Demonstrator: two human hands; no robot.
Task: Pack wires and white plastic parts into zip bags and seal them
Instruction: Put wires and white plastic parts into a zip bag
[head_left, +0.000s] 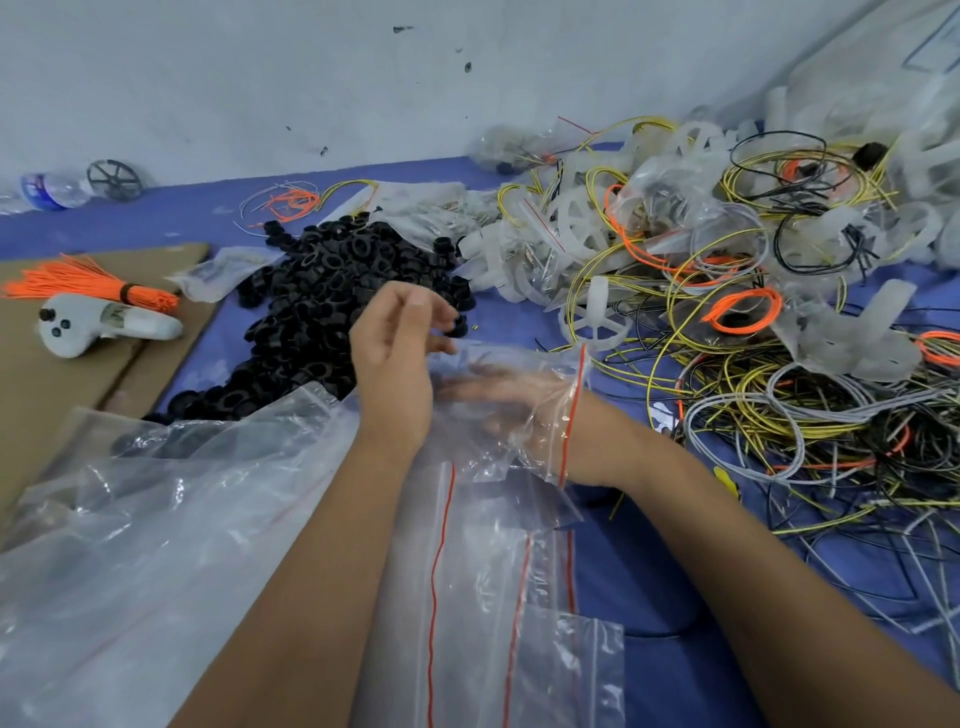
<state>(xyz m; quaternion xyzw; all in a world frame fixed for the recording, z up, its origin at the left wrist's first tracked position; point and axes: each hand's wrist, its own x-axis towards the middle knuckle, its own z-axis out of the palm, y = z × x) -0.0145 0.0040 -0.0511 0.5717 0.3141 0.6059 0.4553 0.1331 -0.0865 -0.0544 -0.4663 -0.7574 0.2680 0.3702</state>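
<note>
Clear zip bag (511, 415) open, red-striped; tangled wires (779, 426) right.

no readable text anywhere; water bottle (52, 189) label blue, print too blurred to make out.

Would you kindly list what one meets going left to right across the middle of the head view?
White controller → orange wire bundle → pile of black rings → left hand → white wheel → tangle of wires.
</note>
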